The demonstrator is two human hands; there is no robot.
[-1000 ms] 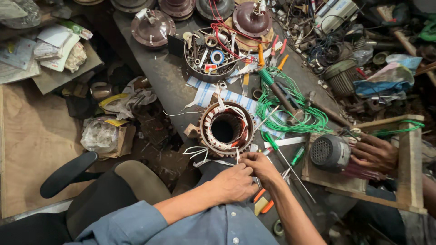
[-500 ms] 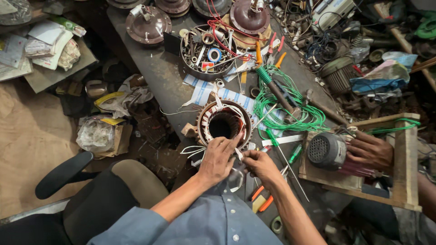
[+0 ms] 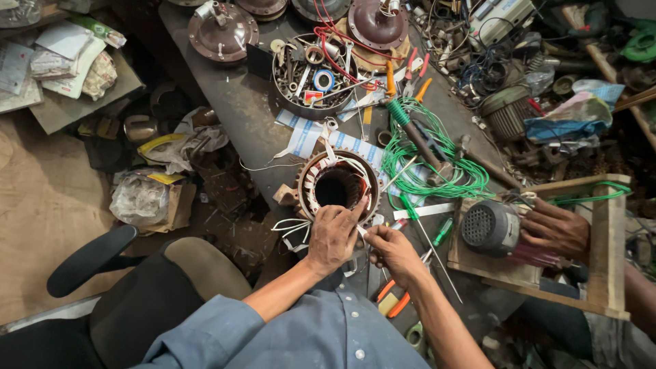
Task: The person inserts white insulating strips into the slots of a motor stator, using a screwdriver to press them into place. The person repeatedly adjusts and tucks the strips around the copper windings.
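A round motor stator [image 3: 336,186] with copper windings and white insulation strips lies on the dark workbench [image 3: 239,109]. My left hand [image 3: 333,236] rests on its near rim, fingers curled over the edge. My right hand [image 3: 391,249] sits just to the right, pinching a thin white strip or wire between fingers at the stator's rim. Loose white wires [image 3: 290,227] fan out to the left of my left hand.
A coil of green wire [image 3: 437,164] and a hammer [image 3: 417,140] lie right of the stator. A bowl of tools [image 3: 314,78] stands behind it. Another person's hand [image 3: 557,229] holds a small grey motor [image 3: 490,227] in a wooden frame. Pliers with orange handles [image 3: 393,297] lie near.
My left hand has moved forward from beside the right hand onto the stator's near rim. The right hand stays close to the rim. The other person's hand shifted slightly.
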